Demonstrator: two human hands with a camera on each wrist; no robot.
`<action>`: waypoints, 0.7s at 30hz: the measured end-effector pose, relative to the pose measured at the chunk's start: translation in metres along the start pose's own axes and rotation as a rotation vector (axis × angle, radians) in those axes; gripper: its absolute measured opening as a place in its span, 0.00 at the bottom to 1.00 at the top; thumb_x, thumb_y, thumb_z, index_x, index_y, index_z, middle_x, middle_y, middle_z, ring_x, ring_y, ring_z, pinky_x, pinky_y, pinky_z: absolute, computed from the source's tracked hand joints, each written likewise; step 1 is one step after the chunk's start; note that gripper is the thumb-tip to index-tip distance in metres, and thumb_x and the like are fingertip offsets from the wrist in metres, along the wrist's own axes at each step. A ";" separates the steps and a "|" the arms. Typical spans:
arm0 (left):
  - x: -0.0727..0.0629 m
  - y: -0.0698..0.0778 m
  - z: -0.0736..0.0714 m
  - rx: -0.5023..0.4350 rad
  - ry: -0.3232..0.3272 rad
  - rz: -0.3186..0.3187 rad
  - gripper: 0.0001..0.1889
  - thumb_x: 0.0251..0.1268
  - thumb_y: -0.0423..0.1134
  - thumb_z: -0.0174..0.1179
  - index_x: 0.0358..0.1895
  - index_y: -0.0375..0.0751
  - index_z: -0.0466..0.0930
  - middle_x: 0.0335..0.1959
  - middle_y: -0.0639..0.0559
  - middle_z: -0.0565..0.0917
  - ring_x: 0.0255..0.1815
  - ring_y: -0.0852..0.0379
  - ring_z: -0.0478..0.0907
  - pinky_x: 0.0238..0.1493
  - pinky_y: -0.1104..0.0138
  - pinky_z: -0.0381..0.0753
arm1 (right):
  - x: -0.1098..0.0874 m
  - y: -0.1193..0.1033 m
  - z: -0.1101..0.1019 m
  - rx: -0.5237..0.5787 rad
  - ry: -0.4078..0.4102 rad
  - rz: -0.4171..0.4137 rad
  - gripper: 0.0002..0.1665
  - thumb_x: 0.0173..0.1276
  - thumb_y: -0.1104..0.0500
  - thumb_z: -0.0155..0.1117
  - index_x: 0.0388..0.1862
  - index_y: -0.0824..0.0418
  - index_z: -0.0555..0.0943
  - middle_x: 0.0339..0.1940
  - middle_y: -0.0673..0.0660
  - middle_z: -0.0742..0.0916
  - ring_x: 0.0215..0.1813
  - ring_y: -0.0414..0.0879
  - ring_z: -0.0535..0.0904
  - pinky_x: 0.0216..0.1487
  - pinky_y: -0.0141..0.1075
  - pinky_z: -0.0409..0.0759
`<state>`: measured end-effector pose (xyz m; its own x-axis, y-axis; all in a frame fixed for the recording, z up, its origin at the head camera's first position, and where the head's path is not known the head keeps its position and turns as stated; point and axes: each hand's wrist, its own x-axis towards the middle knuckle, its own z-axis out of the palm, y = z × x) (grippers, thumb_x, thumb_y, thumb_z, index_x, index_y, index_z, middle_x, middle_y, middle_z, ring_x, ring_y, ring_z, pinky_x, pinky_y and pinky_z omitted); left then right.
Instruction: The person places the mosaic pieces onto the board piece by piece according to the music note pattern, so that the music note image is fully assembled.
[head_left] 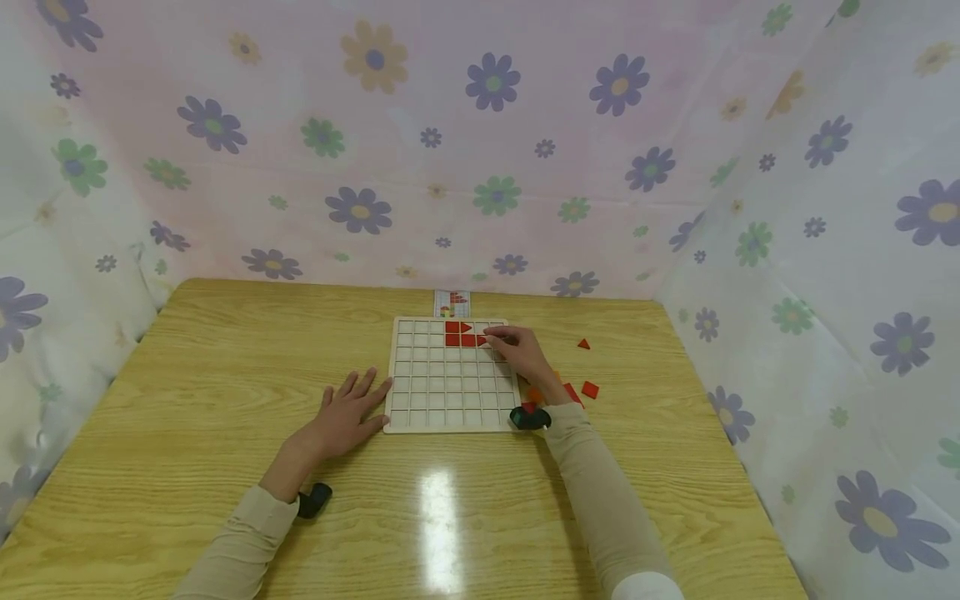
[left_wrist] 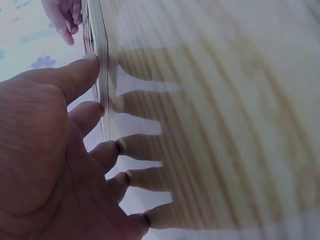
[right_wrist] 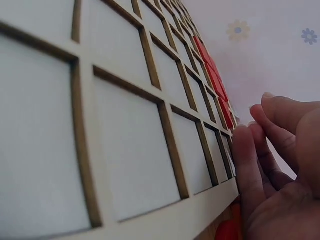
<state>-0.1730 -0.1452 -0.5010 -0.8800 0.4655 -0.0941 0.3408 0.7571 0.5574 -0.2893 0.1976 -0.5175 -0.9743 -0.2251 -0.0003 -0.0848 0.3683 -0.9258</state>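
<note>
The left hand (head_left: pixel 341 425) lies spread against the board (head_left: pixel 437 385), holding nothing, while the right hand (head_left: pixel 527 353), fingers bent, its hold unclear, seems to be seating the triangle (head_left: pixel 481 341) at its fingertips, needing a light press.

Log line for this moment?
left hand: fingers spread, at left edge of grid board | right hand: fingertips at red pieces, grip unclear | loose pieces: right of board
</note>
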 end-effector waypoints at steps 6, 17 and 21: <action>0.000 -0.003 0.002 0.000 0.004 0.002 0.33 0.80 0.46 0.54 0.80 0.37 0.58 0.81 0.29 0.50 0.80 0.23 0.41 0.69 0.24 0.39 | -0.001 0.004 -0.002 0.109 0.014 0.006 0.21 0.81 0.57 0.57 0.64 0.68 0.80 0.64 0.68 0.83 0.60 0.59 0.81 0.56 0.35 0.81; 0.000 -0.003 0.002 -0.007 0.002 0.002 0.33 0.80 0.47 0.54 0.80 0.37 0.58 0.81 0.29 0.50 0.80 0.24 0.40 0.69 0.24 0.38 | -0.011 0.004 -0.009 0.275 0.068 0.062 0.21 0.81 0.59 0.56 0.65 0.70 0.79 0.64 0.69 0.81 0.60 0.57 0.83 0.58 0.36 0.82; 0.000 -0.004 0.002 -0.013 0.003 0.008 0.33 0.80 0.47 0.54 0.80 0.38 0.58 0.81 0.30 0.50 0.80 0.24 0.40 0.69 0.24 0.38 | -0.014 0.002 -0.017 0.210 0.088 0.058 0.20 0.81 0.58 0.57 0.63 0.68 0.81 0.59 0.68 0.84 0.52 0.50 0.85 0.52 0.32 0.84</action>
<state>-0.1738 -0.1470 -0.5052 -0.8784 0.4701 -0.0866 0.3440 0.7474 0.5684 -0.2792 0.2171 -0.5132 -0.9915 -0.1260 -0.0315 0.0084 0.1801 -0.9836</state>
